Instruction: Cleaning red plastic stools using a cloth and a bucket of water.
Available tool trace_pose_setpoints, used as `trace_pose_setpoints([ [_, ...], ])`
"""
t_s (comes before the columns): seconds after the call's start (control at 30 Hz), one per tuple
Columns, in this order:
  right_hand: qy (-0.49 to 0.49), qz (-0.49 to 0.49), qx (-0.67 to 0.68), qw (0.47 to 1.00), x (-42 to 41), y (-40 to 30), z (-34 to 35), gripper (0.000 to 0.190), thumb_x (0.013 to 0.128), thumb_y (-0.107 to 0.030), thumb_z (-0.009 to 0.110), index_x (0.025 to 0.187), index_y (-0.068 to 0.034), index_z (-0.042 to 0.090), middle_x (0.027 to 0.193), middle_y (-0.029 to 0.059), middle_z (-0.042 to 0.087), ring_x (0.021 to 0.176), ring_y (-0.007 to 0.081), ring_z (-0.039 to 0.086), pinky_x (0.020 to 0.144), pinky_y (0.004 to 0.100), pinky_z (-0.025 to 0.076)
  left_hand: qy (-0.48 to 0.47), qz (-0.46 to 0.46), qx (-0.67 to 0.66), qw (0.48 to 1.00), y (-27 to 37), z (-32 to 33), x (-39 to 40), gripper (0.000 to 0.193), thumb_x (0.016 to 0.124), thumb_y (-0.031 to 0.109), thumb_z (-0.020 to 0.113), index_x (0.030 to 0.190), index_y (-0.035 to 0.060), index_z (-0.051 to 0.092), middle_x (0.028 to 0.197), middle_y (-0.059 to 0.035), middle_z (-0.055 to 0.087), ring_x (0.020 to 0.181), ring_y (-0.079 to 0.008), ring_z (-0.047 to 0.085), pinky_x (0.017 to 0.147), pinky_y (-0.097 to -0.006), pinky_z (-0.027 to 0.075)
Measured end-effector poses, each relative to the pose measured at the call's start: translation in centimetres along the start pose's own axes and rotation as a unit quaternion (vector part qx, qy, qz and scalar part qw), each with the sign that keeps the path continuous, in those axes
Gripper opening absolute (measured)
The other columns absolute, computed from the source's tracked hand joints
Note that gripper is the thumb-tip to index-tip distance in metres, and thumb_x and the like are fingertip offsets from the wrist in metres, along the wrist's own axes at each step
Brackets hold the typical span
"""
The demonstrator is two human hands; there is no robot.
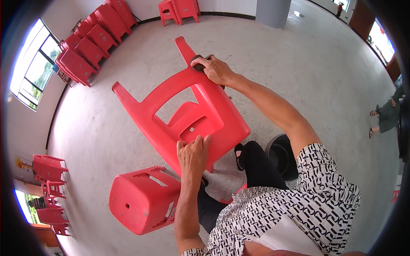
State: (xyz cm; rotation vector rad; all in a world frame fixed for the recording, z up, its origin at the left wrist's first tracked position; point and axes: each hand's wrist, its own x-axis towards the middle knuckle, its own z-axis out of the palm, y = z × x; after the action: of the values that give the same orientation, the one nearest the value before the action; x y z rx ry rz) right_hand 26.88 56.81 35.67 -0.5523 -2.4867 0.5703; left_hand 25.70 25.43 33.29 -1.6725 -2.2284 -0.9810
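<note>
A red plastic stool (230,118) is held tilted before me, its side with the arched opening facing up and two legs pointing away. My left hand (193,153) grips the edge of that opening at the near side, fingers curled over it. In my right hand (216,68) is a dark brown cloth (199,66), pressed on the stool near the base of its far leg. Another red plastic stool (128,204) lies on its side on the floor, left of my left forearm. Part of one more red piece shows through the held stool's opening.
A black basin (278,156) stands beside my right leg. Stacked red stools (78,65) line the wall at upper left, with more at the top (185,9) and lower left (49,166). A grey column (273,12) rises at the top. Another person's legs (382,120) show far right.
</note>
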Motion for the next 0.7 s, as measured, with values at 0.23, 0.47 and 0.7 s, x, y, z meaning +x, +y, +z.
trace_pose_setpoints([
  [0.23,0.017,0.017,-0.059,0.998,4.7,-0.4,-1.9,0.045,0.088,-0.002,0.042,0.124,-0.023,0.061,0.115,0.0231,0.063,0.105,0.0426,0.062,0.091,0.0491,0.051,0.006,0.003,-0.011,1.0,1.3,-0.8,0.2,0.035,0.096,0.022,0.062,0.068,0.0055,0.05,0.055,-0.0153,0.052,0.053,-0.0377,0.049,0.07,-0.0408,0.039],
  [0.47,0.003,-0.041,-0.035,0.999,0.9,0.3,-2.0,0.042,0.083,0.0,0.044,0.118,-0.012,0.064,0.106,0.0233,0.068,0.098,0.0424,0.064,0.085,0.05,0.05,-0.027,-0.002,0.024,0.999,0.4,0.9,-0.6,0.04,0.101,0.034,0.054,0.073,0.0055,0.054,0.058,-0.0149,0.058,0.054,-0.0351,0.055,0.077,-0.0401,0.041],
  [0.7,0.019,-0.061,-0.069,0.996,-2.5,-2.1,-0.5,0.04,0.08,-0.001,0.05,0.116,-0.012,0.064,0.097,0.0196,0.07,0.098,0.0413,0.064,0.082,0.0488,0.052,-0.019,-0.006,0.055,0.998,-1.3,1.8,-0.1,0.04,0.101,0.034,0.054,0.071,0.0069,0.056,0.055,-0.0145,0.058,0.056,-0.0343,0.058,0.078,-0.0413,0.042],
])
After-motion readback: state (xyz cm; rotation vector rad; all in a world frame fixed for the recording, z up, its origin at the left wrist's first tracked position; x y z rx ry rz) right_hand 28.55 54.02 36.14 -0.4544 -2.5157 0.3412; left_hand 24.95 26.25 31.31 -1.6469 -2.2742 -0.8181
